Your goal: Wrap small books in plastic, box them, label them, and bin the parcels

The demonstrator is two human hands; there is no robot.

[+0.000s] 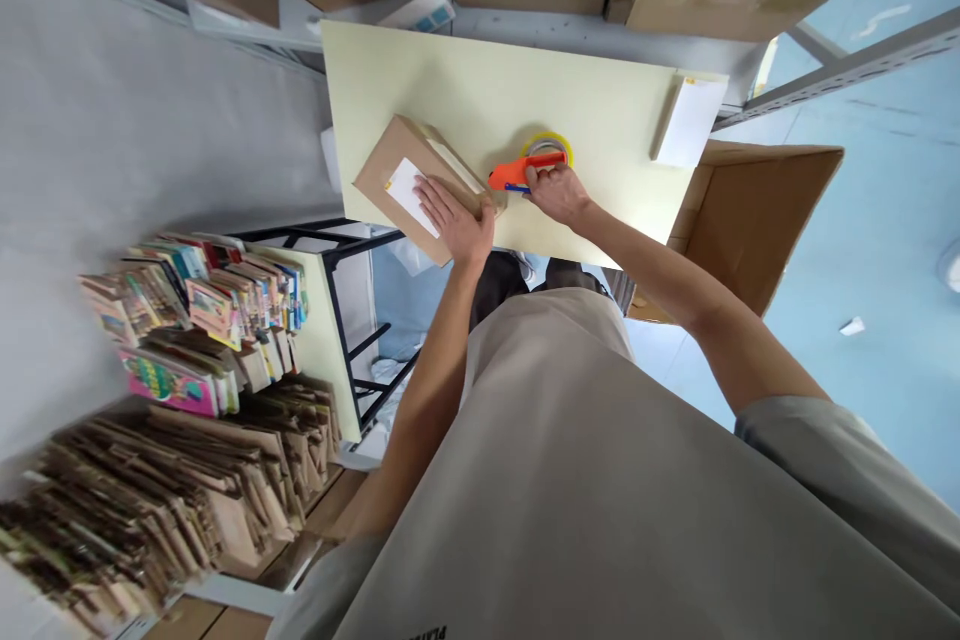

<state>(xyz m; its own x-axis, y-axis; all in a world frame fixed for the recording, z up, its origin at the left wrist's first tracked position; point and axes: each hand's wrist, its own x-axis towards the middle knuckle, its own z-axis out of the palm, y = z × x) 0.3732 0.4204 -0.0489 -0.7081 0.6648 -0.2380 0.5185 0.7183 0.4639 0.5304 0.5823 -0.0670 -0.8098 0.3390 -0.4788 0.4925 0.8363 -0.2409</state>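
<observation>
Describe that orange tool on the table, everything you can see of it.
The tape dispenser has an orange plastic body with a blue part at its near edge and carries a roll of clear-looking tape on a yellow core. It rests on the pale yellow table, beside the cardboard package. The right hand grips it; its nose meets the package's edge.

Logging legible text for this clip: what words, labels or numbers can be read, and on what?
Nothing reads in full.
Shirt hem: dark letters cut off at the edge, unreadable.
White label on the cardboard parcel under the left hand: too blurred.
Book covers: too small, blurred.
</observation>
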